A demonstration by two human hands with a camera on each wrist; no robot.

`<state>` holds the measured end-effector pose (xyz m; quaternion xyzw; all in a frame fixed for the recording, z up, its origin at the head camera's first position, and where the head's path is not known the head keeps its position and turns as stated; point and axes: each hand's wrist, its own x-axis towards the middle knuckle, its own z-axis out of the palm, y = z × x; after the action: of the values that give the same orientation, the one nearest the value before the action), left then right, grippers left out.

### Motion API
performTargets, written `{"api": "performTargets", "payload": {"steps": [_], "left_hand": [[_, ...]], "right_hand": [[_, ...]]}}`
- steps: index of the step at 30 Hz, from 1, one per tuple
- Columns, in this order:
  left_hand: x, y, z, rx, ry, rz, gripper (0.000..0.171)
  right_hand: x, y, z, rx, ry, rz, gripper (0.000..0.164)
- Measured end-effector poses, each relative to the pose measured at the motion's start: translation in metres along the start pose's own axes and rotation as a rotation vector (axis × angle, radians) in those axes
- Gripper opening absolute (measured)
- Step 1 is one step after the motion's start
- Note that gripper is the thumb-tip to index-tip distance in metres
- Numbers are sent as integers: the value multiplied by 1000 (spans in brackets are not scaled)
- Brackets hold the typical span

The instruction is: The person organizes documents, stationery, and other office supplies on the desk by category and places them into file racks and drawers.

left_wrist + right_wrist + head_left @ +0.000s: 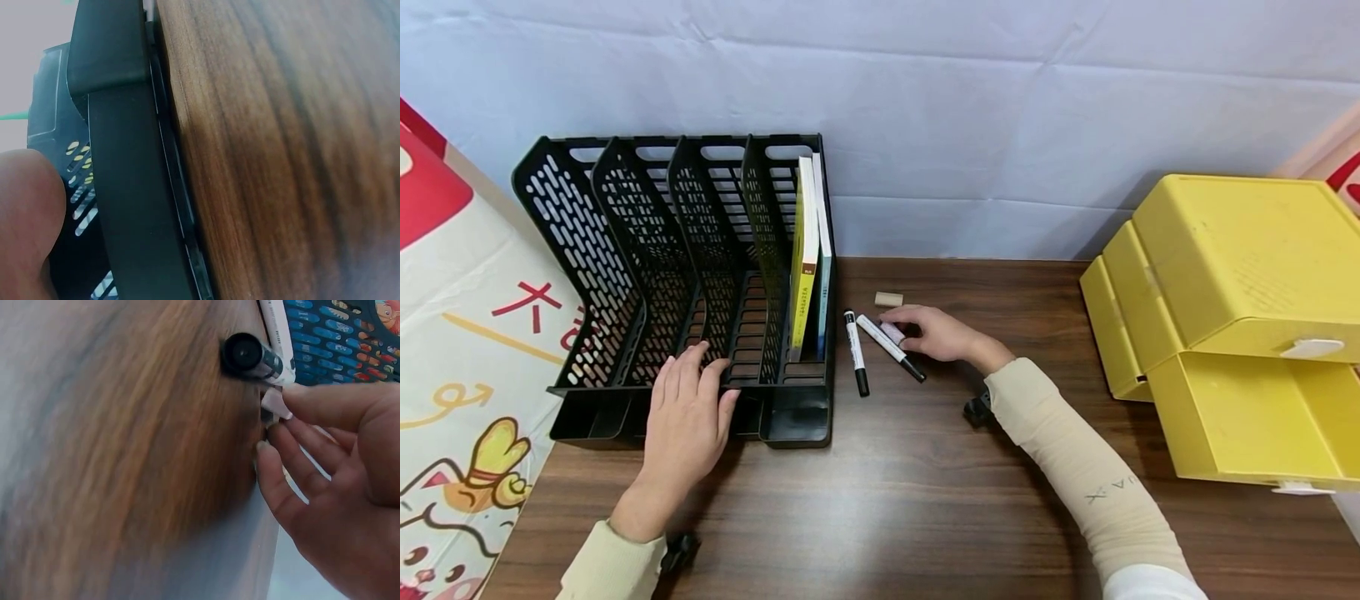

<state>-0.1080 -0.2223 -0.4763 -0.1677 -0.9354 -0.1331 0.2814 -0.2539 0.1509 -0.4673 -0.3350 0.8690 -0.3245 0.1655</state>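
Note:
My left hand (687, 408) rests on the front edge of a black file organizer (790, 417), fingers reaching over its lower rim. The left wrist view has part of that hand beside the organizer's dark front wall (131, 194). My right hand (946, 333) pinches a small pale lilac piece (892, 332) low over the table; its exact kind is unclear. In the right wrist view the piece (275, 404) sits between thumb and fingers. Beside it lie two white markers with black caps, one slanted (883, 340) and one nearer the organizer (855, 350). Behind them is a short tan cylinder (889, 298).
Two thin books, one yellow (806, 287) and one blue and white (823, 267), stand in the organizer's rightmost slot. A yellow drawer unit (1247, 258) stands on the right, its lower drawer (1255, 417) pulled out. A pale cloth (955, 125) hangs behind the table.

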Motion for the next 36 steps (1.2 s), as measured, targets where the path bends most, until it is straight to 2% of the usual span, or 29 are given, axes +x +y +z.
{"api": "performTargets", "payload": {"steps": [6,15,19,23,29,36], "left_hand": [[1,1,0,5,2,1,56],[0,0,0,10,-9,-3,54],[0,0,1,5,-8,-1,43],[0,0,1,-3,1,2,41],[1,1,1,1,0,1,44],[0,0,1,10,10,-4,55]], "right_hand": [[-4,4,0,-43,88,57,43],[-3,6,3,-113,52,46,58],[-2,7,5,-138,67,25,55],[-2,6,7,-146,92,12,47],[-4,4,8,-121,111,45,43],[-14,4,4,-24,141,46,42]]}}
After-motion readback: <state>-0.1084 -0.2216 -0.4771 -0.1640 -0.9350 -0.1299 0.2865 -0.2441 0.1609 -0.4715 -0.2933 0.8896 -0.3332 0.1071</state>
